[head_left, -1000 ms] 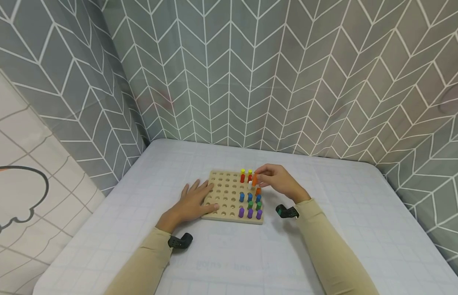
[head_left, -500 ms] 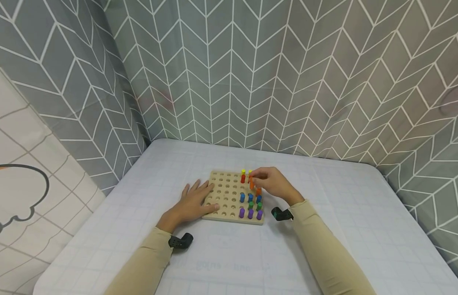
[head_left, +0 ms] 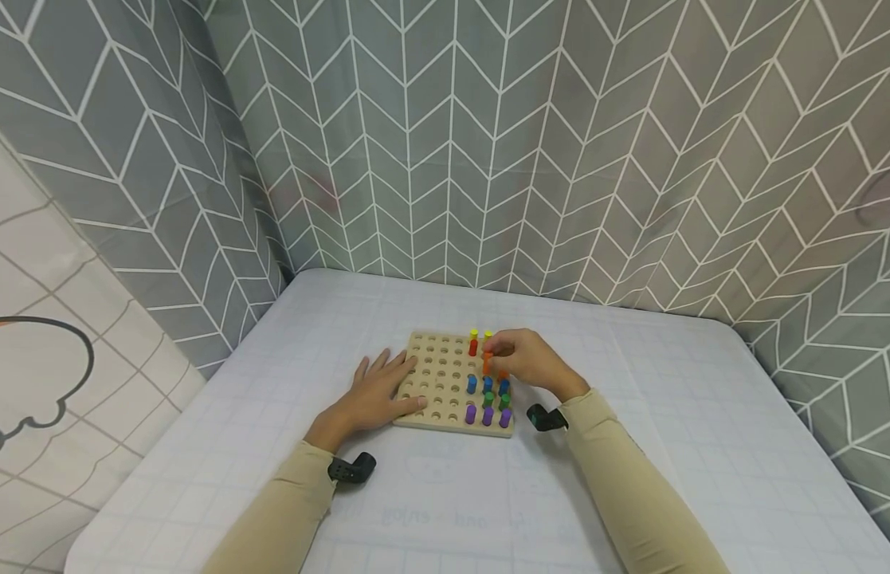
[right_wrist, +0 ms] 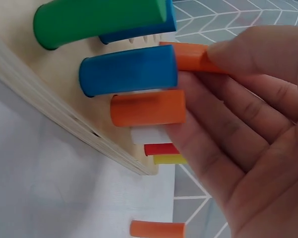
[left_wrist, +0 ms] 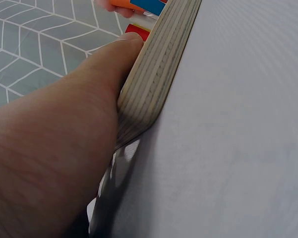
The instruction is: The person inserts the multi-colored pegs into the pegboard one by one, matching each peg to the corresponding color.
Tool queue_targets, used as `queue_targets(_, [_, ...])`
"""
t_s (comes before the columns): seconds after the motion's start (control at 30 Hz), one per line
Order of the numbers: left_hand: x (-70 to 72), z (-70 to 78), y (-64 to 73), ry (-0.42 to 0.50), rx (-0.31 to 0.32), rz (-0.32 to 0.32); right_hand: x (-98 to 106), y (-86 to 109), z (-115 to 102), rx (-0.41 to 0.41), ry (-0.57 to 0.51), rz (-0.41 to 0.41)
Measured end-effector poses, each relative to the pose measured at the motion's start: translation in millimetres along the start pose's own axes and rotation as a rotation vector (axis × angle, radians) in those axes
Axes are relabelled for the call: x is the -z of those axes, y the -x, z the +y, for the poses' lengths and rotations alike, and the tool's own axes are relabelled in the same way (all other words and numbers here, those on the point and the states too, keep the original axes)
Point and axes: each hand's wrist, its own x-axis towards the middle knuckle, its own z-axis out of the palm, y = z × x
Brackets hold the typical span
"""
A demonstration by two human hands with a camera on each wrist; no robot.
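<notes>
A wooden pegboard (head_left: 416,420) with rows of round holes lies on the table. My left hand (head_left: 373,395) rests on its left side, fingers spread; the left wrist view shows the thumb (left_wrist: 116,62) along the board's edge. With thumb and fingers, my right hand (head_left: 528,360) pinches an orange peg (head_left: 487,363) over the right part of the board. Whether its lower end sits in a hole cannot be told. Beside it another orange peg (right_wrist: 149,108) stands in the board, next to a blue peg (right_wrist: 129,72). A white peg (right_wrist: 149,135) is partly hidden behind.
Purple pegs (head_left: 488,417), green pegs (head_left: 488,399), red pegs (head_left: 473,347) and yellow pegs (head_left: 474,334) also fill holes on the right side. Holes on the left are bare. A loose orange peg (right_wrist: 157,229) shows past the board in the right wrist view.
My right hand has carried the orange peg left and slightly nearer, from the right column to the one beside it, and lowered it. My left hand stays in place.
</notes>
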Motion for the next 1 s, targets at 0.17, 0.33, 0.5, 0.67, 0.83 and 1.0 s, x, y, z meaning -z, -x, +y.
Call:
queue_targets(0.17, [0.6, 0.5, 0.1, 0.008, 0.002, -0.003, 1, -1.0, -2, -0.023, 0.035, -0.038])
queue_targets(0.33, [0.6, 0.3, 0.1, 0.006, 0.0, -0.004, 0, -0.5, -4, -0.007, 0.067, -0.065])
queue_targets(0.5, [-0.4, -1.1, -0.3, 0.007, -0.003, -0.004, -2, -0.8, -7, 0.011, 0.124, -0.076])
queue_targets(0.67, [-1.0, -1.6, -0.8, 0.009, -0.002, -0.005, -4, -0.2, -11, 0.015, 0.199, -0.085])
queue_targets(0.83, [-0.7, -1.7, -1.1, 0.008, 0.0, -0.009, -5, 0.0, -14, 0.03, 0.249, -0.07])
queue_targets(1.0, [0.1, -1.6, -0.9, 0.014, -0.004, -0.005, -6, 0.1, -16, 0.032, 0.318, -0.06])
